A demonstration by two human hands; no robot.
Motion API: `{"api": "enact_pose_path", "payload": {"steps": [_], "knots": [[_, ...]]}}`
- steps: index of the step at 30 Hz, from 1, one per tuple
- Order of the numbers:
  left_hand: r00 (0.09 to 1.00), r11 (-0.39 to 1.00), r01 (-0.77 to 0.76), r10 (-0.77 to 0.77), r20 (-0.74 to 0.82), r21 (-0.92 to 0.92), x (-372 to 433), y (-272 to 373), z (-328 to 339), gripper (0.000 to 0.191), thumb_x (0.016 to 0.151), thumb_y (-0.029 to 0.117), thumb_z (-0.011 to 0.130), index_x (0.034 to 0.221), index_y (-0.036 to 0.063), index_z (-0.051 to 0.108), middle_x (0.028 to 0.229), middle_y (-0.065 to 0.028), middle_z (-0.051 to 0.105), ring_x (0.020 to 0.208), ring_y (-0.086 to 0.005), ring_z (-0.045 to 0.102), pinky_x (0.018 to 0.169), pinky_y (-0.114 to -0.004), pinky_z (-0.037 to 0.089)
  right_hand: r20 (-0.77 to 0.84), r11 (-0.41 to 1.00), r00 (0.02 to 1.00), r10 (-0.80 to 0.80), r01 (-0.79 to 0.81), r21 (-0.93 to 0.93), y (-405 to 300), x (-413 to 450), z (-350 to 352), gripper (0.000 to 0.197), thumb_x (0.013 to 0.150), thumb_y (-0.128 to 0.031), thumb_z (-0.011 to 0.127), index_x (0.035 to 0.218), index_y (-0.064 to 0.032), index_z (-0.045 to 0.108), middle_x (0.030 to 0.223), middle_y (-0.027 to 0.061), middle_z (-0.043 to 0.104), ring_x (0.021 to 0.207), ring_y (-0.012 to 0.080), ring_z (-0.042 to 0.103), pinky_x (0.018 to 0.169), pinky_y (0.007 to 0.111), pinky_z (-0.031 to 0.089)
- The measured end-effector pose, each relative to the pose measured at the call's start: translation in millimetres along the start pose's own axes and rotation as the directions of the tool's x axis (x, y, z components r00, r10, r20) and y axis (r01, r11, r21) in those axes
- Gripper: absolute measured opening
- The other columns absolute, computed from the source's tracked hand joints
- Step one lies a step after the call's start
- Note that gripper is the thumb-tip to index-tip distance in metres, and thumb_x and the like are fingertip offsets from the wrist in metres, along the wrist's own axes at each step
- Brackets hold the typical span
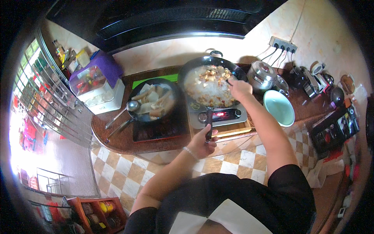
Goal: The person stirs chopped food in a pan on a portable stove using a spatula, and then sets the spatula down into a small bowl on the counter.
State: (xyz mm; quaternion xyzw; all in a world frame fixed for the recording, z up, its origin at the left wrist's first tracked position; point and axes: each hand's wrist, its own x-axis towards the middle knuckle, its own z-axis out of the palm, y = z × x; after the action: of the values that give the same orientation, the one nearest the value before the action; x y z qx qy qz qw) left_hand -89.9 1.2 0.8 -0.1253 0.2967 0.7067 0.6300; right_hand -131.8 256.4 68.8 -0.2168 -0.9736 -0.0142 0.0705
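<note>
A large black wok (187, 68) sits on a silver induction cooker (195, 115) with a lit red display. Small light and brown pieces of food (210, 77) lie in cloudy, foamy liquid inside it. My left hand (203, 143) grips the wok's long black handle (209, 128) near its end. Over the right side of the wok, my right hand (241, 90) is closed around the dark handle of a utensil (229, 83). The utensil's working end is hidden in the food and liquid, so its kind cannot be told.
Left of the wok, a second pan (136, 117) holds large pale pieces and a metal ladle (133, 106). A lidded steel pot (261, 77) and a pale green bowl (279, 108) stand at the right. A range hood (175, 26) hangs above; a white container (109, 99) stands at left.
</note>
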Motion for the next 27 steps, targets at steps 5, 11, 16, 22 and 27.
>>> {"api": "enact_pose_path", "payload": {"steps": [5,11,16,22,27], "knots": [[0.995,0.999,0.043,-0.041,0.096,-0.012,-3,2,-7,0.036,0.086,0.046,0.047,0.1,0.0129,0.044,0.06,0.0009,0.04,0.045,-0.0073,0.032,0.037,-0.019,0.024,0.119,0.985,0.983,-0.138,0.149,-0.089,-21,-32,20,0.029,0.083,-0.023,0.048,0.111,-0.0148,0.052,0.086,0.0119,0.062,0.082,0.0277,0.061,0.066,0.041,0.048],[0.996,0.995,0.038,-0.045,0.078,0.092,-8,1,7,0.037,0.086,0.047,0.046,0.098,0.0126,0.044,0.059,0.0006,0.041,0.045,-0.0069,0.03,0.037,-0.018,0.022,0.166,0.977,0.979,-0.122,0.148,-0.154,-18,-69,12,0.04,0.082,-0.024,0.051,0.121,-0.0154,0.046,0.088,0.0124,0.062,0.082,0.0276,0.061,0.067,0.04,0.048],[1.0,0.995,0.021,-0.023,0.012,0.094,-10,0,16,0.039,0.088,0.045,0.044,0.103,0.0083,0.046,0.05,0.0075,0.031,0.038,-0.0054,0.03,0.033,-0.019,0.023,0.113,0.989,0.984,-0.139,0.144,-0.039,-5,-91,-23,0.04,0.08,-0.026,0.054,0.119,-0.0182,0.05,0.088,0.0128,0.062,0.079,0.0292,0.06,0.067,0.042,0.047],[0.995,0.996,0.042,-0.049,0.081,0.082,-11,2,9,0.034,0.087,0.044,0.047,0.096,0.0118,0.046,0.056,0.0039,0.039,0.042,-0.0056,0.031,0.037,-0.019,0.024,0.133,0.986,0.987,-0.086,0.104,-0.129,-9,-118,-93,0.034,0.08,-0.027,0.054,0.113,-0.0213,0.056,0.09,0.0121,0.062,0.083,0.0283,0.06,0.07,0.04,0.047],[0.991,0.977,0.053,-0.076,0.108,0.205,-19,3,12,0.041,0.086,0.045,0.048,0.11,0.0113,0.045,0.061,0.0068,0.042,0.044,-0.0026,0.031,0.041,-0.018,0.025,0.143,0.983,0.988,-0.067,0.09,-0.161,-1,-130,-147,0.029,0.076,-0.025,0.057,0.105,-0.0223,0.062,0.092,0.0097,0.063,0.086,0.026,0.06,0.074,0.038,0.047]]}}
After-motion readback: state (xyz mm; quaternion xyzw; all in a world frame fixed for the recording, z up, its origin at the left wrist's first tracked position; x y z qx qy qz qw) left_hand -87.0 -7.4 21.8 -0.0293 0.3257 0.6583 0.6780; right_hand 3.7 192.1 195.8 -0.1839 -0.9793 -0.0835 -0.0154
